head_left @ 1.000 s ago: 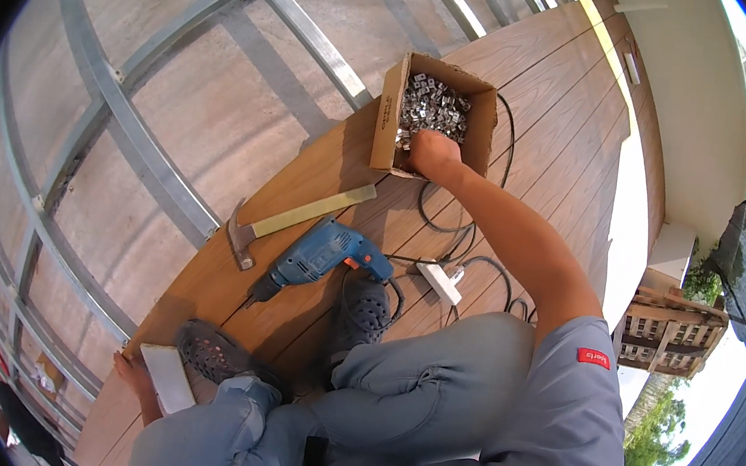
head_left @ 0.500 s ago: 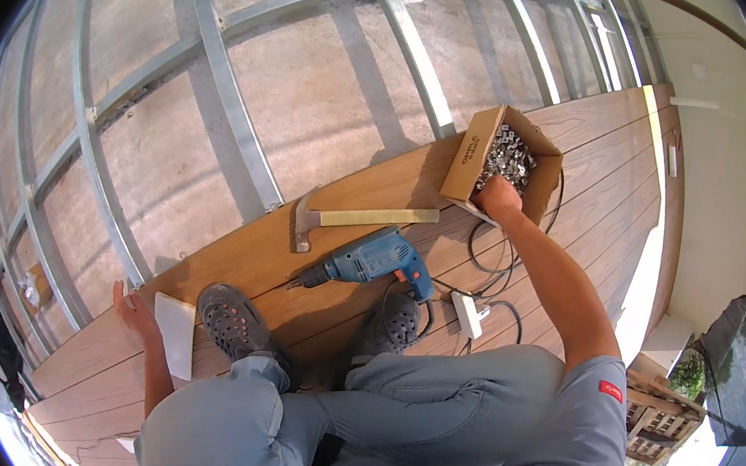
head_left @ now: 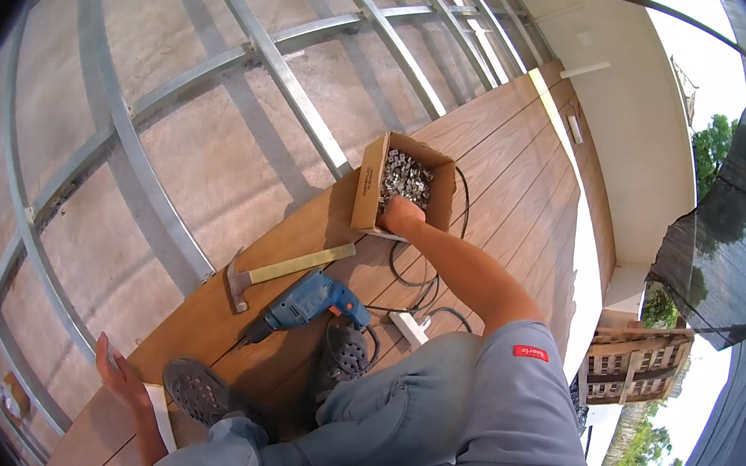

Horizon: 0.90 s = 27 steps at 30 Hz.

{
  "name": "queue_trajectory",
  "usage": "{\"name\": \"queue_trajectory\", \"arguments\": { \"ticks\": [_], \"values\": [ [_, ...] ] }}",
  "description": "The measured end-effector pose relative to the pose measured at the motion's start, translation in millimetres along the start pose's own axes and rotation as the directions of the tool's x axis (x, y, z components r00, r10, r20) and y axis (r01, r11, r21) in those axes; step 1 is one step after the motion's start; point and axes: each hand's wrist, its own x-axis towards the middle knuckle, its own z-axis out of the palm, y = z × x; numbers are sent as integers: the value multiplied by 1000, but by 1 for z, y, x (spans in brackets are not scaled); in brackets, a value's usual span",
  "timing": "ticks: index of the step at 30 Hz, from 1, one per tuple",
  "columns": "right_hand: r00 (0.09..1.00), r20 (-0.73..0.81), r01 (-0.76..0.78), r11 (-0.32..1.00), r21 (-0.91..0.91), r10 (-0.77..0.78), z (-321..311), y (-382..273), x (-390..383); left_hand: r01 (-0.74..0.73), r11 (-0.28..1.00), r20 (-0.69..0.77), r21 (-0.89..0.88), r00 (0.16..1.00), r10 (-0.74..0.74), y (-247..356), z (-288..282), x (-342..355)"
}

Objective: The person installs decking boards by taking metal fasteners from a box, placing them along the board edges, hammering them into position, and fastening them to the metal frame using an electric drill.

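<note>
My right hand (head_left: 403, 215) reaches into a cardboard box (head_left: 367, 184) holding many small metal clips (head_left: 404, 179). Its fingers point down among the clips, out of sight behind the back of the hand. At the lower left my left hand (head_left: 123, 377) rests by the outer edge of the decking, fingers stretched and holding nothing, beside a white flat piece (head_left: 161, 416). Between the hands lie a hammer (head_left: 301, 262) with a pale yellow handle and a blue power drill (head_left: 303, 303), its bit towards the deck edge.
Brown deck boards (head_left: 510, 157) run under me. A metal frame (head_left: 289, 85) stands over a concrete floor (head_left: 217, 151) to the left. A black cable (head_left: 465, 209) loops past the box to a white power strip (head_left: 410, 327). At right are a wall (head_left: 616, 123) and wooden pallet (head_left: 639, 365).
The view has turned to the right, so box, hammer and drill appear farther left and lower. My right hand stays in the box; my left stays at the deck edge.
</note>
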Motion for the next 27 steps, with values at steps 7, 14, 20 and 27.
{"name": "queue_trajectory", "arguments": {
  "ticks": [7,14,20,27],
  "values": [
    [936,-307,212,973,94,-174,-48,-9,-19,204,931,285,-304,952,-115,96,10,-3],
    [573,-109,628,349,696,-812,-77,-122,-154,579,536,720,-614,689,80,192,56,27],
    [430,16,703,346,621,-903,-9,-155,-212,768,405,867,-496,463,184,193,73,13],
    [425,176,694,445,567,-888,12,-139,-210,488,722,815,-490,551,180,187,44,0]
  ]
}}
